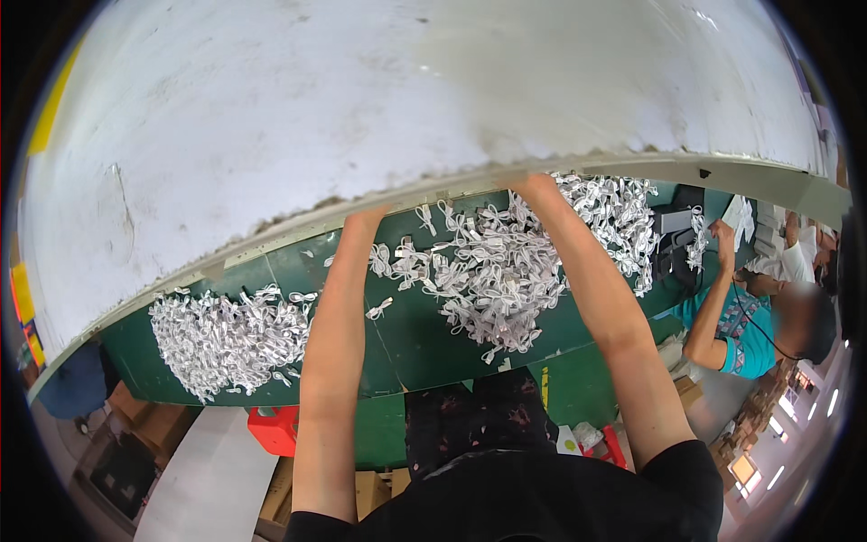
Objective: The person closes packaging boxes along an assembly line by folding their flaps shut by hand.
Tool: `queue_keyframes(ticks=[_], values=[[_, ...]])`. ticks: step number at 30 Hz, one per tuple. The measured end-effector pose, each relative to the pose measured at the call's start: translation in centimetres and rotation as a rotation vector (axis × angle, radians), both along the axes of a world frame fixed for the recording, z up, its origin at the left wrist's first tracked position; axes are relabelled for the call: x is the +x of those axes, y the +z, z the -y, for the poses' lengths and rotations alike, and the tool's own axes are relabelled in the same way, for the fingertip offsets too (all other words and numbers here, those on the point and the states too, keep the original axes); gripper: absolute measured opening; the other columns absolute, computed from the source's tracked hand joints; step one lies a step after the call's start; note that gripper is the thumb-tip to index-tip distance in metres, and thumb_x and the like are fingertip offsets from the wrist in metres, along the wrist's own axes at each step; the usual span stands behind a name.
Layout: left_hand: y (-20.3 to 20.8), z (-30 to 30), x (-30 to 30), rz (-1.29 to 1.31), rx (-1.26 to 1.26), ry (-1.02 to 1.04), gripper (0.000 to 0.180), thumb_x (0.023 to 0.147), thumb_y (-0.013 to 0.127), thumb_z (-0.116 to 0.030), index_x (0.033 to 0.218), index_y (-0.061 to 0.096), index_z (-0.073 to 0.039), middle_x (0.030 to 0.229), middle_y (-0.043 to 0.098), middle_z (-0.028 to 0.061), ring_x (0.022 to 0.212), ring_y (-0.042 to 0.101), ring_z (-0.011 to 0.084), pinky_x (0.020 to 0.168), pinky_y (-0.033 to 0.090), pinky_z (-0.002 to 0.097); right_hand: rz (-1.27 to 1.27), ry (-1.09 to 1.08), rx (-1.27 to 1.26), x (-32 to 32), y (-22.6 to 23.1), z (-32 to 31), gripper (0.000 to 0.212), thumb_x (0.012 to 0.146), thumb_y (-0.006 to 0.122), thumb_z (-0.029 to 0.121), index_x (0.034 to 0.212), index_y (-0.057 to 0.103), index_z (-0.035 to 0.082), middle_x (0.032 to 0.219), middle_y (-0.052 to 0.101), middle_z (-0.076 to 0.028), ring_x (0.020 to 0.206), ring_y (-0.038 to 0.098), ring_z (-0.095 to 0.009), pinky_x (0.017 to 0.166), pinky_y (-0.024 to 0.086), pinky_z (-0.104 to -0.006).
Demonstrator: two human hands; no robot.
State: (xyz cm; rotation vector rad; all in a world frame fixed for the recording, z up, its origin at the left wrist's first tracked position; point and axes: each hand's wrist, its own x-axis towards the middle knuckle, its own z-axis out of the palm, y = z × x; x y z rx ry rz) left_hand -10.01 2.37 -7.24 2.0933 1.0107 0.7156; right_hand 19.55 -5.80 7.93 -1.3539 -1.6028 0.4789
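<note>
Both my arms reach forward over a green table (397, 348), under the edge of a white overhead panel (361, 99). My left hand (366, 217) passes behind that edge, so its fingers are hidden. Only the base of my right hand (535, 186) shows, its fingers covered by the same edge. Between my forearms lies a large heap of bundled white cables (501, 280), and a few loose bundles sit near my left forearm. One single bundled cable (379, 309) rests apart from the heap. What either hand touches or holds cannot be seen.
Another dense pile of white cables (230, 339) covers the table's left part. Further cables (614, 221) lie beyond my right forearm. A person in a teal top (745, 330) works at the right, near black items (673, 248). A red stool (274, 430) and cardboard boxes (370, 492) stand below.
</note>
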Motion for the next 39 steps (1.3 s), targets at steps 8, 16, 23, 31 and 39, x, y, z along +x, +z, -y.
queue_keyframes(ticks=[8,16,23,31,39], values=[[5.1,2.7,8.2,-0.206,0.129,-0.035,0.027,0.103,0.062,-0.015,0.122,0.072,0.001,0.121,0.074,0.0237,0.113,0.067,0.0405,0.103,0.051,0.0482,0.381,-0.036,-0.113,4.3,-4.2,1.8,0.019,0.096,0.068,0.016,0.111,0.074,0.006,0.106,0.076,-0.016,0.095,0.07,-0.039,0.087,0.056,-0.0515],[7.6,6.6,5.3,-0.319,0.097,0.027,0.025,0.104,0.061,-0.014,0.12,0.073,0.001,0.117,0.075,0.0239,0.11,0.068,0.0392,0.1,0.052,0.0468,0.805,-0.015,-0.106,2.3,-7.5,3.8,0.005,0.089,0.07,0.017,0.085,0.072,0.015,0.072,0.068,-0.01,0.07,0.068,-0.027,0.067,0.055,-0.0495],[8.0,4.1,2.7,-0.331,-0.127,0.074,0.024,0.104,0.06,-0.012,0.119,0.073,0.002,0.116,0.075,0.0239,0.109,0.068,0.0382,0.098,0.052,0.0458,0.628,0.037,-0.186,-3.3,-0.2,3.8,0.017,0.09,0.065,0.01,0.105,0.071,0.008,0.091,0.071,-0.019,0.083,0.071,-0.037,0.078,0.056,-0.0547],[14.7,6.0,10.2,0.305,-0.719,0.374,0.023,0.1,0.072,-0.007,0.122,0.071,0.002,0.119,0.073,0.009,0.116,0.064,0.0204,0.102,0.05,0.0371,0.392,0.068,-0.307,-1.9,-2.8,4.2,0.047,0.085,0.065,0.001,0.131,0.06,0.004,0.115,0.064,-0.028,0.107,0.063,-0.051,0.09,0.054,-0.0606],[11.0,4.0,5.9,0.316,-0.321,0.429,0.018,0.099,0.077,-0.007,0.115,0.076,0.001,0.118,0.076,0.008,0.099,0.07,0.018,0.091,0.056,0.0352,0.456,0.012,-0.111,-8.3,0.6,2.3,0.055,0.08,0.068,-0.003,0.133,0.063,0.008,0.123,0.063,-0.023,0.096,0.072,-0.044,0.073,0.06,-0.0526]])
